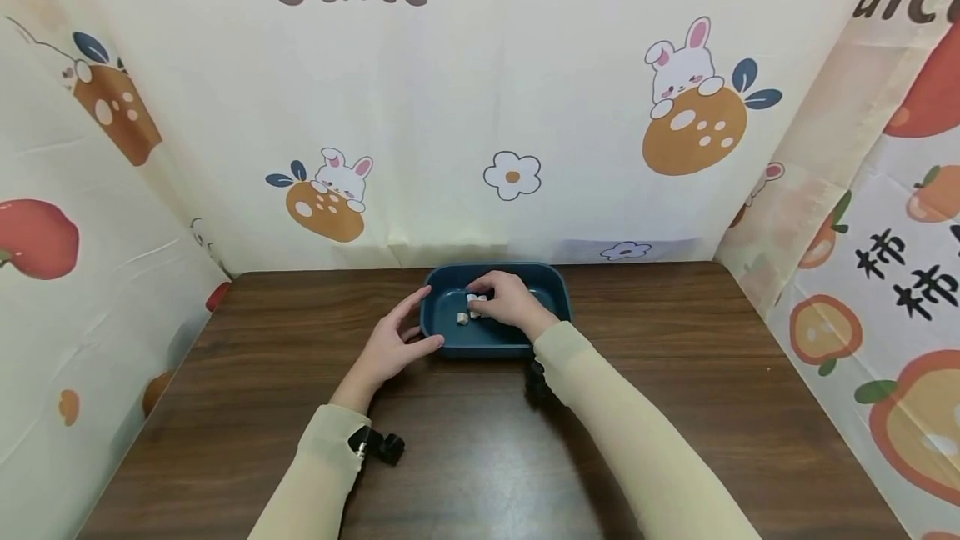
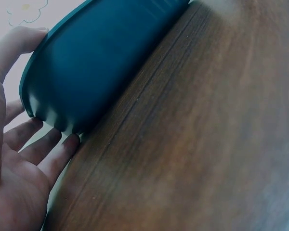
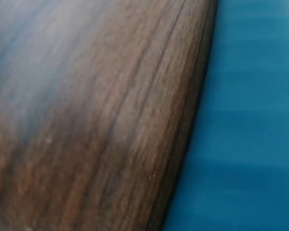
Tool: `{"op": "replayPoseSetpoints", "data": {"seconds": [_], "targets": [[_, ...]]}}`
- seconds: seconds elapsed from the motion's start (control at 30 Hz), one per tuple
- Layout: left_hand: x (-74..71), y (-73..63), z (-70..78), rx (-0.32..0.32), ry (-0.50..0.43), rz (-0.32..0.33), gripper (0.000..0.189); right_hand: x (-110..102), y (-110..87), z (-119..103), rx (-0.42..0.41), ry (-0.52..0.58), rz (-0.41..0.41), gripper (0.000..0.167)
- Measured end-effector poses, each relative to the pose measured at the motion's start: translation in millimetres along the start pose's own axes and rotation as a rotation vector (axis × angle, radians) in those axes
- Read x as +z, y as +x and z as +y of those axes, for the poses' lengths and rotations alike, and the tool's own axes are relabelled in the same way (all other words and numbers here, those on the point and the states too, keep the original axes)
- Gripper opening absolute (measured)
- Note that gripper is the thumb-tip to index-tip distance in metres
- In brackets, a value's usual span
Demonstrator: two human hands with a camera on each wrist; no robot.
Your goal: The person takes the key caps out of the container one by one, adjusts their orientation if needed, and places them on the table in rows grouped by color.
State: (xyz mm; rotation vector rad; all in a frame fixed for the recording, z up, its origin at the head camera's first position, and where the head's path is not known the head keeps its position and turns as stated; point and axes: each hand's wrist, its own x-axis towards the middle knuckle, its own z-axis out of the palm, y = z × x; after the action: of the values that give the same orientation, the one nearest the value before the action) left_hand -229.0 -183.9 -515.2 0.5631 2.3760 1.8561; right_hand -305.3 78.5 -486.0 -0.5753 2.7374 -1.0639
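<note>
A dark teal rectangular tray sits at the table's back edge, with several small white cubes on its floor left of the middle. My right hand reaches in over the tray's front rim and pinches some of these cubes between thumb and fingers; its palm hides part of the tray floor. At the tray's left end my left hand spreads its fingers, touching the outside wall. In the left wrist view, the thumb is by the tray's rim and several fingertips rest along its curved end. The right wrist view shows only the tray's ribbed wall, no hand.
The dark wooden table extends in front of the tray and to both sides. Printed cloth hangs behind the table and along its left and right sides. Black wrist cameras are strapped at the sleeve cuffs.
</note>
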Motion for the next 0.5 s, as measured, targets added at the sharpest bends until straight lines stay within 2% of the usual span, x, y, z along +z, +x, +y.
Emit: {"op": "replayPoseSetpoints", "data": {"seconds": [0.5], "targets": [[0.9, 1.4, 0.1, -0.004, 0.019, 0.0, 0.083, -1.5, 0.0, -1.7, 0.091, 0.033, 0.001, 0.025]]}}
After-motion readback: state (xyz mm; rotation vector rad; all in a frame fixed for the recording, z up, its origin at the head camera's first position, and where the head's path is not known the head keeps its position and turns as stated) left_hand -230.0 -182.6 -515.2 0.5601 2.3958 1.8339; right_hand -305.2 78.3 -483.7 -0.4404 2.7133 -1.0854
